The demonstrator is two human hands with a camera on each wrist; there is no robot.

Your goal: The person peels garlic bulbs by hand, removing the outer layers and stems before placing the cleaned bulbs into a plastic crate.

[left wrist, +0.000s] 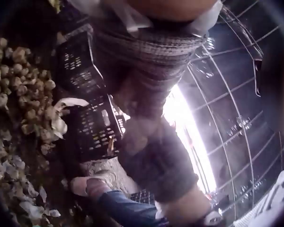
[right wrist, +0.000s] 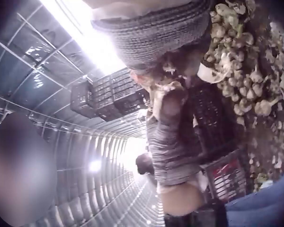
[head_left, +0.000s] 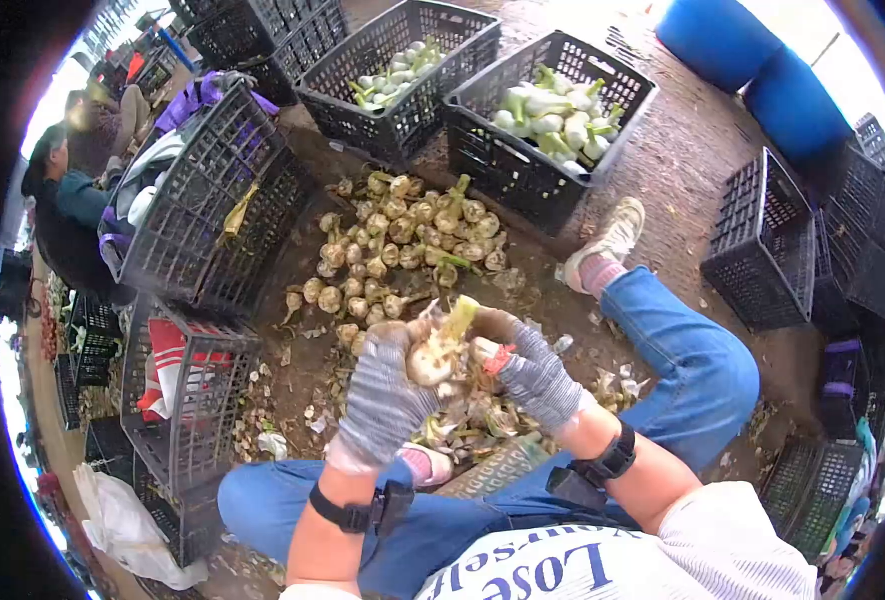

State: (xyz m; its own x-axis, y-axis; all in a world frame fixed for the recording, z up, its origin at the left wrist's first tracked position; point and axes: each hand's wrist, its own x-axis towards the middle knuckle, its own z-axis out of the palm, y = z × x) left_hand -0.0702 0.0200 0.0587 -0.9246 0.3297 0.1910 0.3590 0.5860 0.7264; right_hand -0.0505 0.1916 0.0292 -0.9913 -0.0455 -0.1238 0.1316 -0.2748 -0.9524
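At the far left of the head view we see a seated person [head_left: 63,200] beside a tilted black crate [head_left: 198,215] that holds clothing. Below it stands another crate [head_left: 188,400] with a red and white cloth inside, and a white plastic bag [head_left: 128,530] lies on the ground at the lower left.

Moving toward the middle, we find a heap of untrimmed fennel bulbs [head_left: 403,250] on the dirt floor [head_left: 683,170], above centre. Just below the heap our left hand [head_left: 388,390], in a grey knit glove, curls its fingers round a fennel bulb [head_left: 433,360] and grips it from the left. The bulb sits at the centre of the frame, above our knees, its cut green stalk pointing up and to the right.

Our right hand [head_left: 533,370], gloved the same way, closes against the bulb's right side; something red shows at its fingers, and we cannot tell what it is. Peeled trimmings [head_left: 473,420] lie on the floor beneath both hands.

Along the top, two black crates carry cleaned white bulbs: one at upper centre [head_left: 403,70], one to its right [head_left: 553,115]. Further right we see two blue barrels [head_left: 753,60] and, at the right edge, stacked empty crates [head_left: 763,240]. Our right foot in a pale shoe [head_left: 613,235] rests near them.
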